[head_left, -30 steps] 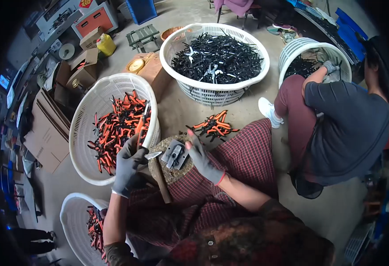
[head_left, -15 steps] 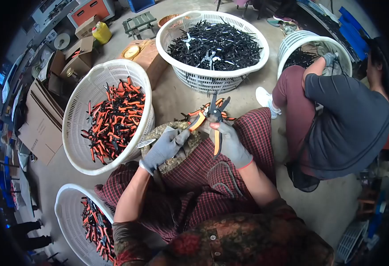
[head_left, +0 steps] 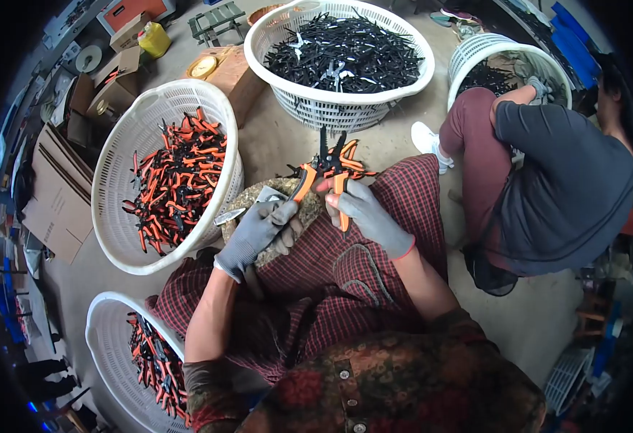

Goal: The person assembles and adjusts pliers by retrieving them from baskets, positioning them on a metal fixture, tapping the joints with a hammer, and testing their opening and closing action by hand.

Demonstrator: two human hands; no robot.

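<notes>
My left hand (head_left: 255, 234), in a grey glove, closes round one orange-and-black handle of a pair of pliers (head_left: 305, 182). The other handle is gripped by my right hand (head_left: 367, 211), also gloved, with reddish fingertips showing. The black jaws point away from me and stand apart, one with a toothed edge. Just beyond them lies a small heap of similar orange-handled tools (head_left: 352, 160). Under my left hand is a rough, stone-like block (head_left: 243, 195), and a pale metal piece (head_left: 230, 216) rests at its left edge.
White baskets of orange-handled tools stand at my left (head_left: 107, 173) and lower left (head_left: 96, 325). A large white basket (head_left: 251, 58) of black metal parts is ahead. At right a co-worker (head_left: 562, 180) sits reaching into a tilted basket (head_left: 461, 61). Cardboard (head_left: 56, 195) leans far left.
The pliers have turned and their jaws have spread apart. My right hand has shifted slightly left and the handles look more upright. The whole view has moved a little.
</notes>
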